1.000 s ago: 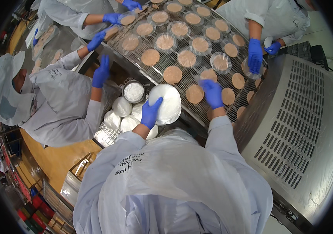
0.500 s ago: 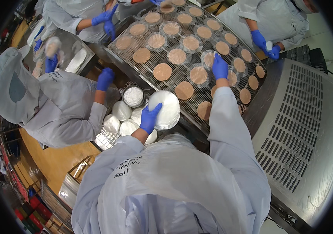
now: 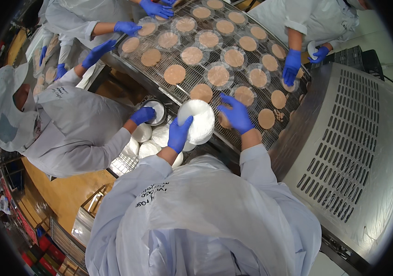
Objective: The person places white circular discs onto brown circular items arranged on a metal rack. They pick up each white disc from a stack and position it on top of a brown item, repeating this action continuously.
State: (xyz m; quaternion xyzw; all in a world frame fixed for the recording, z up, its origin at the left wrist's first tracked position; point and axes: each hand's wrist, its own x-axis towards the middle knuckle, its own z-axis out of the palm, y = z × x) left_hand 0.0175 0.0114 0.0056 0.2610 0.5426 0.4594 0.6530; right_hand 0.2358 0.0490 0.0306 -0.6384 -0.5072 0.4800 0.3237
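My left hand, in a blue glove, grips a stack of round white sheets beside the near edge of a mesh conveyor. Its thumb lies across the top of the stack. Over the belt, my right hand is open with fingers apart; I see nothing in it. A round, flat pinkish-brown patty lies just beyond its fingertips, apparently with a clear film disc on it. Another patty is partly hidden by that hand. Several patties on the belt carry clear discs; a few near the left edge look bare.
At left, a co-worker's gloved hand reaches into a round metal container. White wrapped stacks crowd a wire basket below. Another person's hand hangs over the belt's right side. A slotted metal cover bounds the right.
My right hand has drawn back toward me from a patty and spread its fingers. The patties have shifted toward the far left. The left co-worker's hand has moved down into the container.
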